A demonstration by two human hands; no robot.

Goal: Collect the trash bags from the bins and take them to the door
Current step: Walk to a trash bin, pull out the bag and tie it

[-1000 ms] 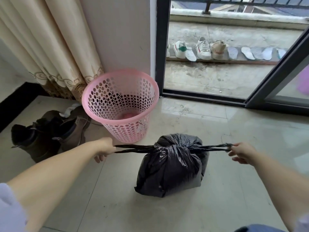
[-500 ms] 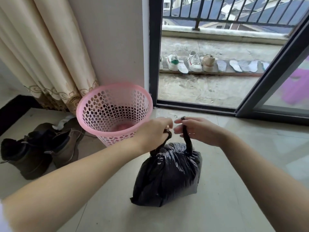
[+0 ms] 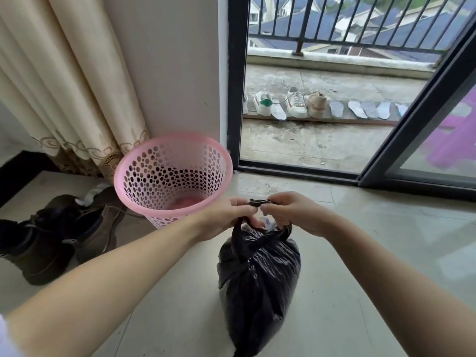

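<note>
We are gripping the twisted ends of the black trash bag (image 3: pixel 257 274) with our left hand (image 3: pixel 226 217) and right hand (image 3: pixel 291 212), fingers curled, hands touching above it. The bag is hanging below our grip; the pink bin (image 3: pixel 172 176) is standing just beyond our left hand.
</note>
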